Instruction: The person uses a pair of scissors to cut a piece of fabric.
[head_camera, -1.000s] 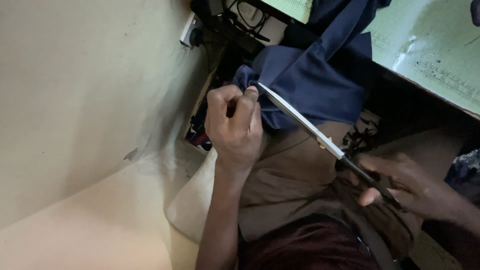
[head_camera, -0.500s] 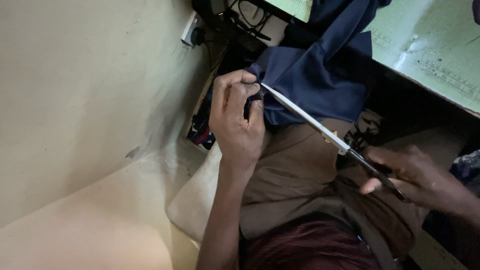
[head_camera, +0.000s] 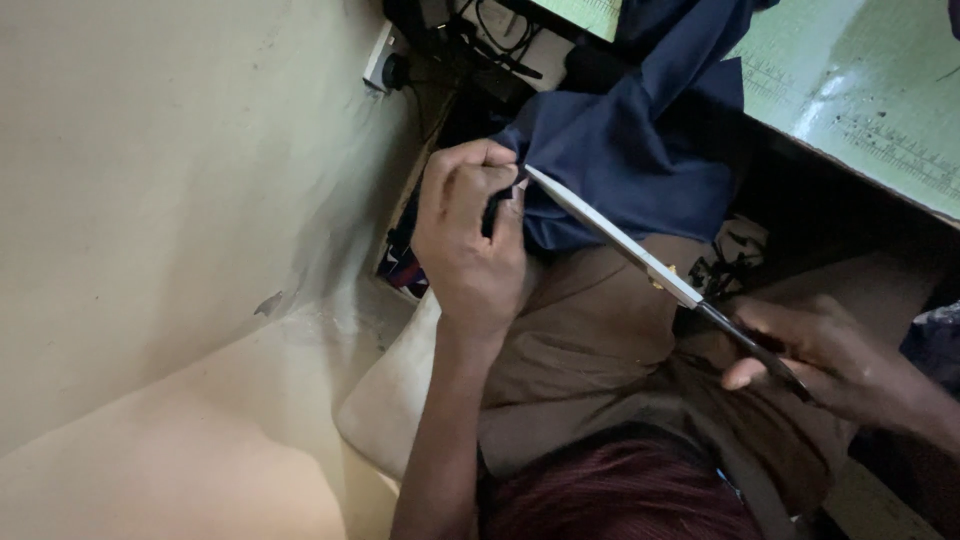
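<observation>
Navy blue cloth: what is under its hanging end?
Under the navy blue cloth lie the long scissors, worked by the right hand, and brown fabric below. The left hand pinches its edge. The cloth covers whatever is behind its folds.

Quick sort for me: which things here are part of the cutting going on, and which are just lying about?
In use:
left hand, pinching the fabric edge
navy blue fabric
scissors, blades at that edge
right hand, on the scissor handles

Lying about:
green cutting mat with ruler marks
wall socket and plug
tangle of cables
</observation>
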